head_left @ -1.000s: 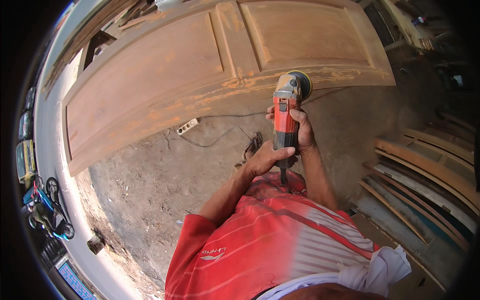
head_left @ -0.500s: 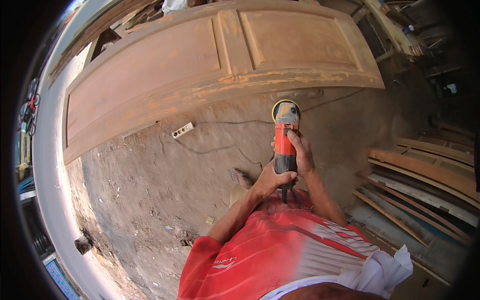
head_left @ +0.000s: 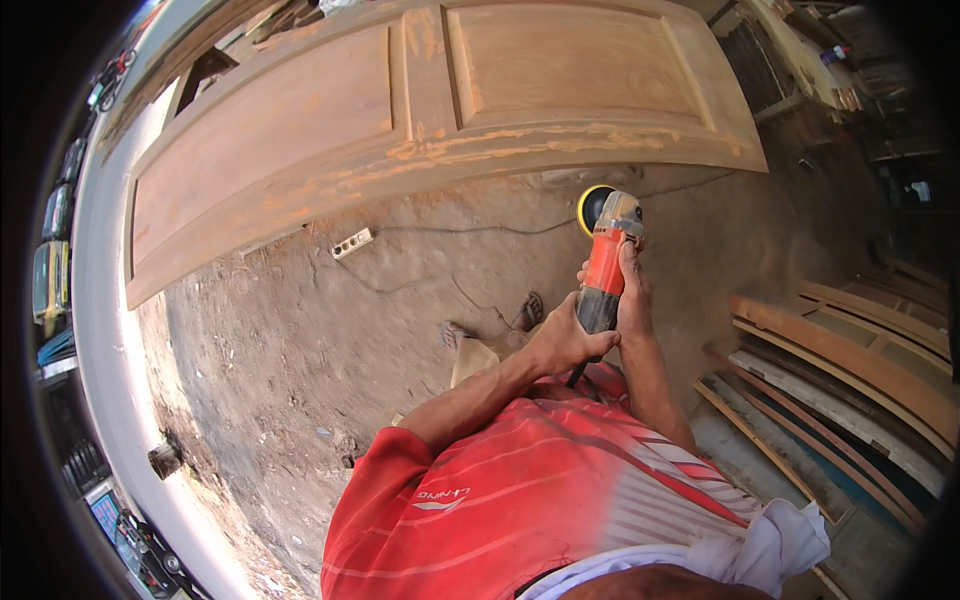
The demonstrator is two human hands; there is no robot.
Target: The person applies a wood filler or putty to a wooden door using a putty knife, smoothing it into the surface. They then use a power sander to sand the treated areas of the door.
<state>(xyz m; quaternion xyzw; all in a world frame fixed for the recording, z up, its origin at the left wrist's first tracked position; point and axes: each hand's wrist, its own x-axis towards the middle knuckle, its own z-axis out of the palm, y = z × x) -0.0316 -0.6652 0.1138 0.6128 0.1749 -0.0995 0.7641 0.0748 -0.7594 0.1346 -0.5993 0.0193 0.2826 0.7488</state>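
In front of my body I hold an angle grinder (head_left: 604,262) with a red and black body, its grey head pointing away from me. A round black backing pad with a yellow rim (head_left: 592,208) is fitted to the head and faces left. My left hand (head_left: 570,338) is closed around the black rear end, thumb across it. My right hand (head_left: 633,295) wraps the red middle from the right side, its thumb on top. Beyond the pad, and apart from it, lies a brown wooden panel door (head_left: 330,170) with orange-yellow patches along its frame.
A white power strip (head_left: 352,243) lies on the dirt ground, with a thin cable (head_left: 460,230) running right from it. Stacked boards and frames (head_left: 840,370) stand at the right. My sandalled feet (head_left: 528,312) are below the door. A road (head_left: 100,330) passes on the left.
The grinder has shifted right and tilted, so its pad now turns leftward and shows more of its face. Both hands keep their hold. A second foot has come into view.
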